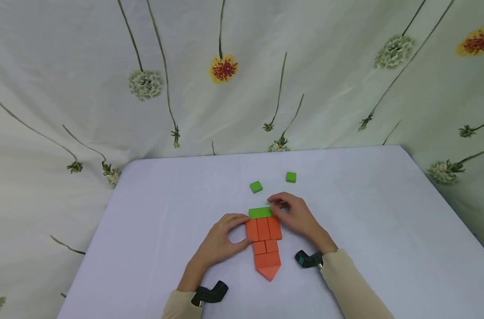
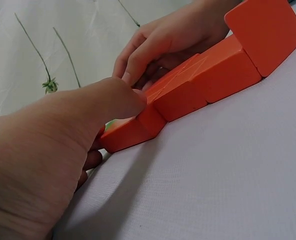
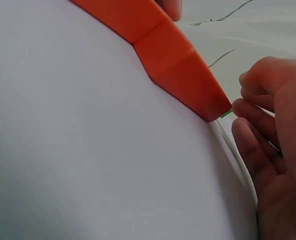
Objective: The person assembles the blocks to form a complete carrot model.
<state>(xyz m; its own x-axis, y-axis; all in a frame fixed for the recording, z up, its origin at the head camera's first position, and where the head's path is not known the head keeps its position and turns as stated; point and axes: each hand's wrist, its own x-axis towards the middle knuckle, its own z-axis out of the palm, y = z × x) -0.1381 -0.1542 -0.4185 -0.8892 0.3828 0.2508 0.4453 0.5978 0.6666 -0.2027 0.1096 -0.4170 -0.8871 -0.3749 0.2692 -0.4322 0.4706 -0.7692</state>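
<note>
Orange blocks (image 1: 267, 259) lie together on the white table in a column that tapers to a point toward the near edge. A green block (image 1: 259, 213) lies across its far end. My left hand (image 1: 218, 239) grips the tall left orange block (image 1: 251, 230), thumb at its near corner and a fingertip at its far corner. In the left wrist view the thumb (image 2: 125, 97) presses on that block. My right hand (image 1: 293, 215) is at the green block's right end, its fingers loosely bent and touching it. Only a sliver of green (image 3: 226, 113) shows in the right wrist view.
Two small green blocks, one nearer (image 1: 256, 186) and one farther right (image 1: 291, 177), lie beyond the hands. The table (image 1: 178, 190) ends at a flower-patterned cloth (image 1: 242, 110) behind it. Each wrist wears a black device, left (image 1: 210, 293) and right (image 1: 308, 259).
</note>
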